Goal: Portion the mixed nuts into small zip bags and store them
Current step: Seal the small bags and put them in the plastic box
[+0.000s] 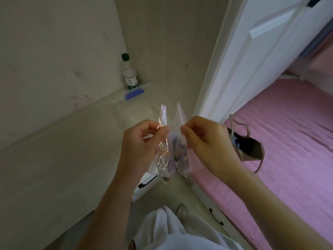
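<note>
I hold two small clear zip bags in front of me, above the floor. My left hand (142, 141) pinches the left zip bag (163, 159) near its top, where a red seal strip shows. My right hand (205, 139) pinches the right zip bag (181, 157), which holds dark mixed nuts in its lower half. The two bags hang side by side and touch. What the left bag holds is hard to make out through the glare.
A large clear zip bag with a blue slider (134, 93) lies on the pale counter (54, 159) by the corner. A green-capped bottle (129, 73) stands behind it. A brown paper bag (246, 147) sits on the pink cover (288, 141) at right, beside a white door (261, 51).
</note>
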